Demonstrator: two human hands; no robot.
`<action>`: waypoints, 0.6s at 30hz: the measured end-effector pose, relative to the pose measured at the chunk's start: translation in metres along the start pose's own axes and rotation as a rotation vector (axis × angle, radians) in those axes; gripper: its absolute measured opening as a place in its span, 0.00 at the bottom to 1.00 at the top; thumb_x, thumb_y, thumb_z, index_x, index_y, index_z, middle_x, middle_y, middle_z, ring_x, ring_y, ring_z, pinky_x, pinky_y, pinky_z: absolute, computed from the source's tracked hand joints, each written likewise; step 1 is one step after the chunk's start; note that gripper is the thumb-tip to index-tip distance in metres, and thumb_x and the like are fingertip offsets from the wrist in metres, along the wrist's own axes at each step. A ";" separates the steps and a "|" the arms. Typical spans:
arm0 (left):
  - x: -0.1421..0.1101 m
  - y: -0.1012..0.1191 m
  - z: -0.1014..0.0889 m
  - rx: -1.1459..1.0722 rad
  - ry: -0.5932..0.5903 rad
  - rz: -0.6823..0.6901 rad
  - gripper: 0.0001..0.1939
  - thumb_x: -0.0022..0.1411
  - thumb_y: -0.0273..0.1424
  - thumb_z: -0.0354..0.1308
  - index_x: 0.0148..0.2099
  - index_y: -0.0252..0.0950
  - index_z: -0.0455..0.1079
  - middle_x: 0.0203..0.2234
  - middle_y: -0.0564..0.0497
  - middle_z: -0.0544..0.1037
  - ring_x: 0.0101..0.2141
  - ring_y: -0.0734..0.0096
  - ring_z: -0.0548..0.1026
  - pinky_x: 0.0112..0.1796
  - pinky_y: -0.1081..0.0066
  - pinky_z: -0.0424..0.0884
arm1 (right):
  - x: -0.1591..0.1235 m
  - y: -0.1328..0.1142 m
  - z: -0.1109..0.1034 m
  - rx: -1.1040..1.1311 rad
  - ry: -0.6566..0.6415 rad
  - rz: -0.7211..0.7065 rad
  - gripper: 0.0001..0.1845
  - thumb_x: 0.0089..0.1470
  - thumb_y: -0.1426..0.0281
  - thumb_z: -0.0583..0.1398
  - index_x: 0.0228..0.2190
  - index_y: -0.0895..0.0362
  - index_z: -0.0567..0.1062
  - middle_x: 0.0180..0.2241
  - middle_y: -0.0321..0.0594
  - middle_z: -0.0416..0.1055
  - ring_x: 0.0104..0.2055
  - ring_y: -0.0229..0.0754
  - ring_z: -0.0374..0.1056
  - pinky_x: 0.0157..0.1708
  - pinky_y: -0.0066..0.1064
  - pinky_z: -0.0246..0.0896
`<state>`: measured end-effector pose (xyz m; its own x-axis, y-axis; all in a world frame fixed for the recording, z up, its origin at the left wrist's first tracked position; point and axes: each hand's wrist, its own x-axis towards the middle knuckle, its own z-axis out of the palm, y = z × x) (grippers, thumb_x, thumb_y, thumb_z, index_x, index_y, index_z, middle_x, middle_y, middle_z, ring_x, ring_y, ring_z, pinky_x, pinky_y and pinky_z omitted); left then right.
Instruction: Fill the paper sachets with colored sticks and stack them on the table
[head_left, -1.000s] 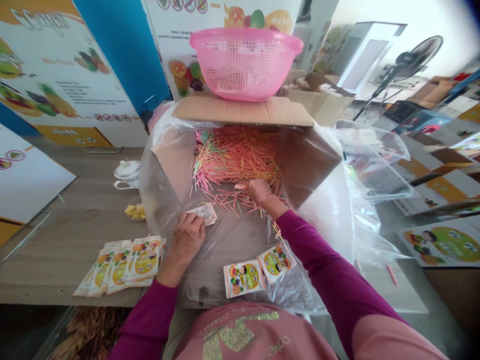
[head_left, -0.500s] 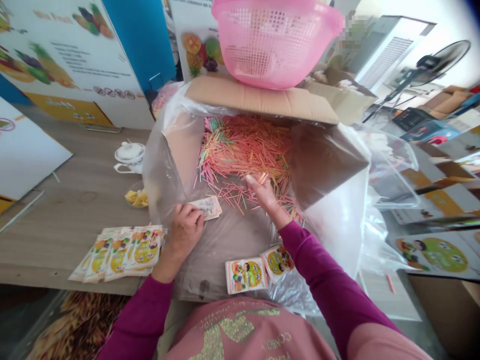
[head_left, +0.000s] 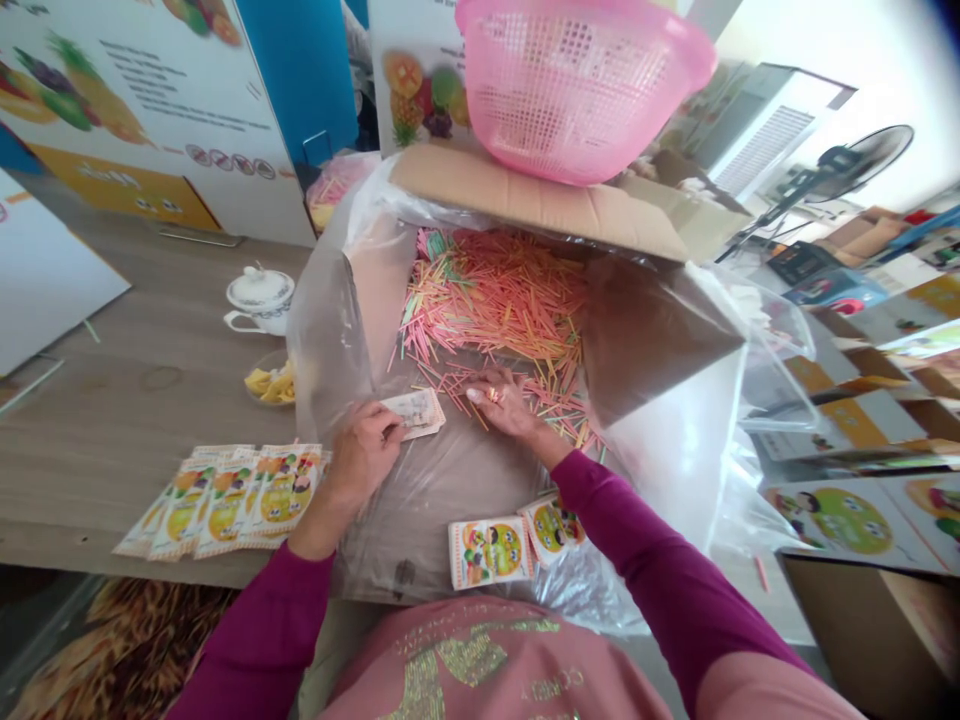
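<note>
My left hand (head_left: pixel 365 450) is closed on the near end of a small printed packet (head_left: pixel 417 412), which lies flat on the plastic sheet. Just right of it, my right hand (head_left: pixel 506 402) is closed around a few thin coloured sticks, whose pink and yellow ends (head_left: pixel 493 394) show between the fingers. Behind both hands, a heap of pink, orange, yellow and green sticks (head_left: pixel 502 290) fills the back of a plastic-lined cardboard box (head_left: pixel 645 330) lying open towards me. Loose sticks are scattered under and around my right hand.
Fruit-printed packets (head_left: pixel 281 490) lie overlapped at left, and a stack of packets (head_left: pixel 491 552) sits near my body. A lidded white pot (head_left: pixel 261 298) and a dish of yellow pieces (head_left: pixel 271 382) stand left of the box. A pink basket (head_left: pixel 577 90) rests above its back flap.
My right hand has moved left and slightly nearer me, from the edge of the heap towards the packet, with sticks in its fingers. My left hand stays on the packet.
</note>
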<state>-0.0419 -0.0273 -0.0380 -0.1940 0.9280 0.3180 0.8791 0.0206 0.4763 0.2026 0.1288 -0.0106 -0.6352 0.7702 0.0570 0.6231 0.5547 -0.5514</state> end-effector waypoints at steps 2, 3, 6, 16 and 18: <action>0.001 0.000 -0.002 -0.017 0.072 0.002 0.11 0.68 0.33 0.63 0.32 0.41 0.81 0.31 0.47 0.82 0.39 0.57 0.78 0.43 0.59 0.74 | -0.004 -0.003 -0.006 -0.113 -0.053 0.067 0.21 0.75 0.58 0.56 0.52 0.49 0.87 0.63 0.47 0.76 0.68 0.57 0.60 0.67 0.52 0.52; 0.001 0.001 -0.004 -0.023 0.101 0.009 0.10 0.68 0.33 0.64 0.32 0.41 0.81 0.31 0.47 0.82 0.39 0.56 0.78 0.43 0.59 0.74 | -0.006 -0.003 -0.009 -0.124 -0.065 0.084 0.22 0.76 0.58 0.55 0.57 0.47 0.85 0.67 0.46 0.72 0.71 0.58 0.57 0.68 0.52 0.52; -0.001 0.003 -0.007 -0.022 0.122 0.028 0.09 0.69 0.35 0.64 0.36 0.42 0.83 0.32 0.47 0.83 0.39 0.56 0.78 0.44 0.59 0.74 | -0.005 -0.001 -0.013 -0.112 -0.066 0.087 0.24 0.77 0.59 0.52 0.66 0.44 0.79 0.73 0.43 0.65 0.75 0.57 0.52 0.69 0.52 0.53; -0.001 -0.002 0.000 0.022 -0.031 -0.005 0.09 0.70 0.34 0.64 0.41 0.42 0.86 0.37 0.46 0.84 0.42 0.55 0.79 0.46 0.58 0.74 | 0.012 -0.012 -0.005 0.261 -0.068 0.002 0.26 0.75 0.67 0.51 0.65 0.52 0.79 0.67 0.43 0.76 0.73 0.49 0.64 0.76 0.50 0.53; 0.000 -0.004 -0.001 0.004 -0.050 -0.002 0.08 0.69 0.34 0.64 0.42 0.42 0.86 0.37 0.46 0.84 0.41 0.56 0.79 0.46 0.59 0.74 | 0.010 -0.012 -0.012 0.351 -0.023 0.005 0.29 0.76 0.67 0.46 0.65 0.52 0.79 0.66 0.44 0.76 0.72 0.47 0.67 0.74 0.47 0.57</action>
<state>-0.0458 -0.0278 -0.0391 -0.1740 0.9453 0.2758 0.8802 0.0237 0.4739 0.1937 0.1337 0.0066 -0.6450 0.7633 0.0371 0.4337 0.4056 -0.8046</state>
